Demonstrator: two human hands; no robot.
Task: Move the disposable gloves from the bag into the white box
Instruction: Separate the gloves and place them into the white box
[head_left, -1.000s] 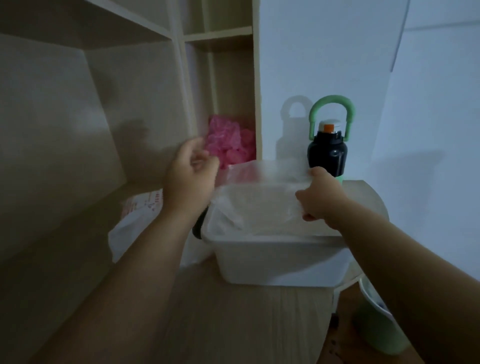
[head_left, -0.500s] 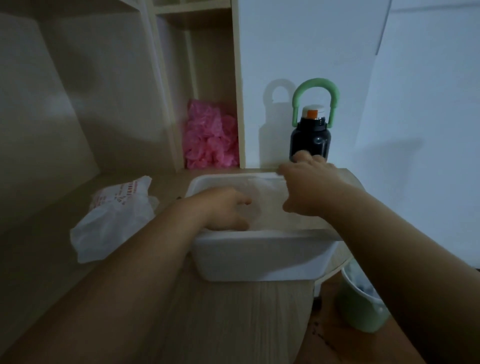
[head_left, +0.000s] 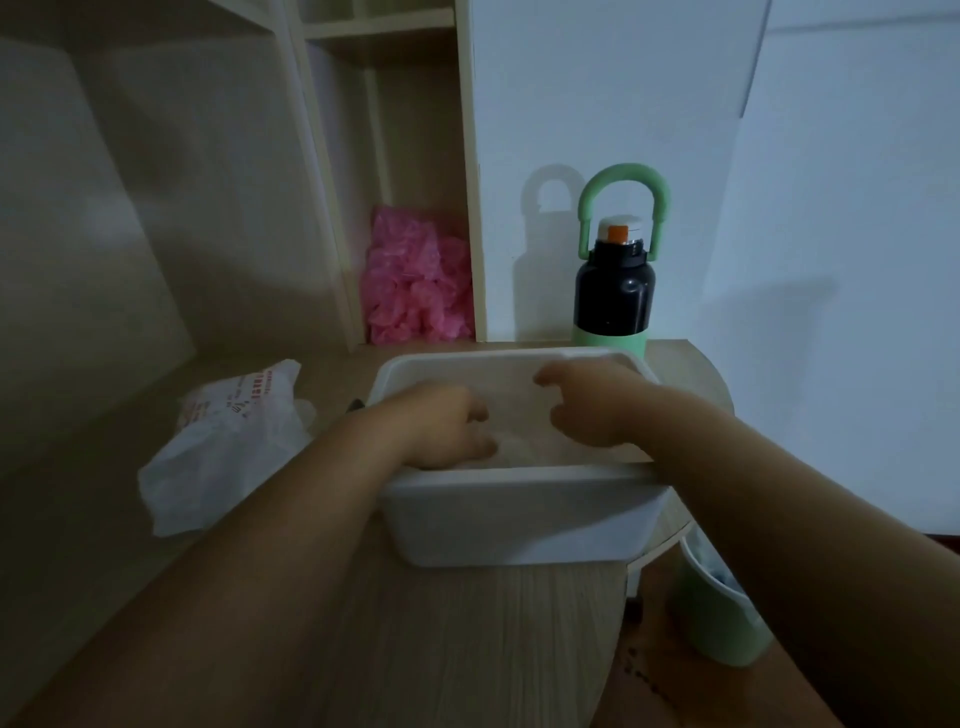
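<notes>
Centre frame, the white box sits on the table. Inside it, the left hand and right hand curl over the filmy disposable gloves; whether they grip is unclear. The bag lies centre-left, and a bottle stands behind.

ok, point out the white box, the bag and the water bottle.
white box (head_left: 519, 514), head view, front wall.
bag (head_left: 223, 457), head view, crumpled middle.
water bottle (head_left: 613, 301), head view, black body.
</notes>
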